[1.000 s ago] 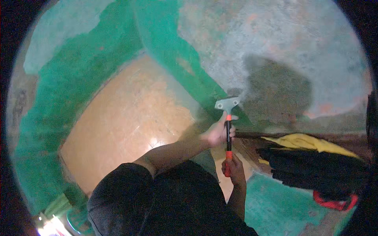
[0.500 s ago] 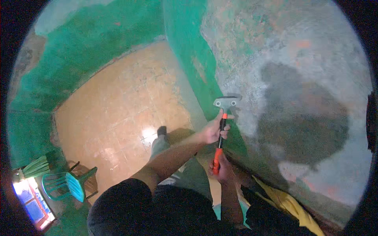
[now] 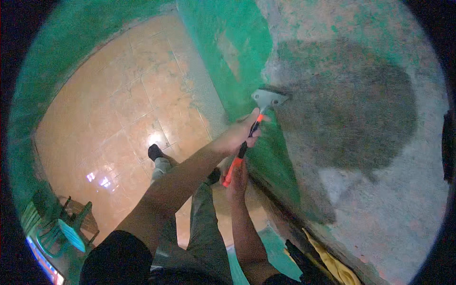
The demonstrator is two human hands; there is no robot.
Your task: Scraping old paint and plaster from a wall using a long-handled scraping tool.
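Observation:
A long-handled scraper (image 3: 269, 98) has a wide grey metal head and a black and orange handle. Its blade edge lies at or close to the wall, near where green paint (image 3: 237, 57) borders a bare grey patch (image 3: 361, 199); I cannot tell whether it touches. My left hand (image 3: 240, 135) is closed round the upper handle, just below the head. Lower down, my right hand (image 3: 237, 175) grips the orange end. The scraper tilts, with its head up and to the right. A dark shadow covers the wall right of the blade.
Glossy orange-tan floor tiles (image 3: 123, 128) extend to the left, with my socked feet on them. A turquoise chair (image 3: 71, 235) stands at the lower left. Yellow cloth (image 3: 335, 263) lies along the wall's foot at the lower right.
The scraper and both hands have moved up and left in the picture, and the handle tilts more. The view has shifted too, with the shadow larger beside the blade. Both hands keep their grip.

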